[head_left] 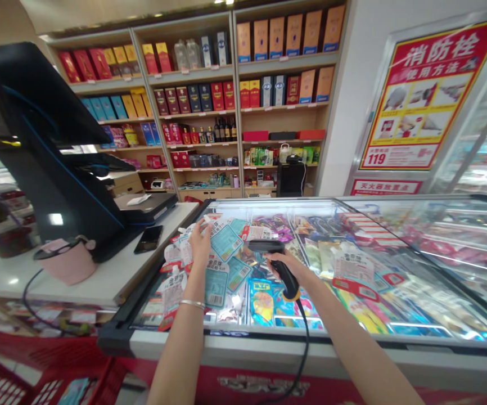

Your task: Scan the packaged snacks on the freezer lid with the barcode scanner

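Observation:
My right hand (283, 264) is wrapped round the handle of a black barcode scanner (264, 246), its head pointing left. A cable runs down from the handle. My left hand (200, 239) has its fingers closed at the spout end of a blue-and-white drink pouch (225, 243), whose printed back with a barcode faces up. Around it, several more spouted pouches lie on the glass freezer lid, some blue, some white and red, such as a white-and-red pouch (175, 289) beside my left forearm. Farther right lies another group of white-and-red pouches (355, 270).
Packaged frozen goods show through the glass of the chest freezer (269, 340). On the left counter stand a black checkout terminal (70, 140), a phone (148, 239) and a pink container (67, 261). A red shopping basket (58, 365) is at lower left; stocked shelves (201, 115) line the back.

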A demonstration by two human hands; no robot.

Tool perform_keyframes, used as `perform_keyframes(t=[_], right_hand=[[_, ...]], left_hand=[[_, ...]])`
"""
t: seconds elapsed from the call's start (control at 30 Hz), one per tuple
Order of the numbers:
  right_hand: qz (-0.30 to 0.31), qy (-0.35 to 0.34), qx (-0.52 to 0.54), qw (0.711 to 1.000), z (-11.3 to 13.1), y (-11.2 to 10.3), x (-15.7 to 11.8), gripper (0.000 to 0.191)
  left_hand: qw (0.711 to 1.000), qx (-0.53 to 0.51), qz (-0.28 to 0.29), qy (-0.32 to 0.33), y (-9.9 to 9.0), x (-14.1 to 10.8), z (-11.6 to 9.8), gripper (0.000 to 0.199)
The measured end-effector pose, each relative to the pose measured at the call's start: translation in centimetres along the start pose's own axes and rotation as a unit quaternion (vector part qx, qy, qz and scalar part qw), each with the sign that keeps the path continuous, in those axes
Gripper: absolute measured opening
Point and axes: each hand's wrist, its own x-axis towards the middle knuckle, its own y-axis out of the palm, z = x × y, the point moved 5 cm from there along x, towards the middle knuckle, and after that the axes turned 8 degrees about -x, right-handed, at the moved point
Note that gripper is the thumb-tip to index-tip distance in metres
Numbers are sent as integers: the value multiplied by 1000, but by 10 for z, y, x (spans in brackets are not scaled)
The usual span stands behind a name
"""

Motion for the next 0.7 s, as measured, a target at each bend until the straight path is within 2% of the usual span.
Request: perform_keyframes(t=[0.27,0.43,0.5,0.57,0.63,0.7], right_hand=[[-7,1,46,999,-5,-3,4,24],[-21,-1,121,992,5,-27,-9,22],[-40,-16,130,991,14,-48,-28,22],[-83,-39,137,986,23,-74,-55,20],[-135,-53,146,979,29,-103,-85,19],[-182,-63,156,969,30,-131,-117,19]], left_hand=[[999,30,7,11,1,-1,1,38],[996,71,39,21,14,-7,-6,38],[995,65,61,33,30,-12,-14,37],[996,41,74,31,54,-23,-23,35],[996,11,84,7,88,-42,-30,32],[993,-17,109,-29,129,-68,-37,29]])
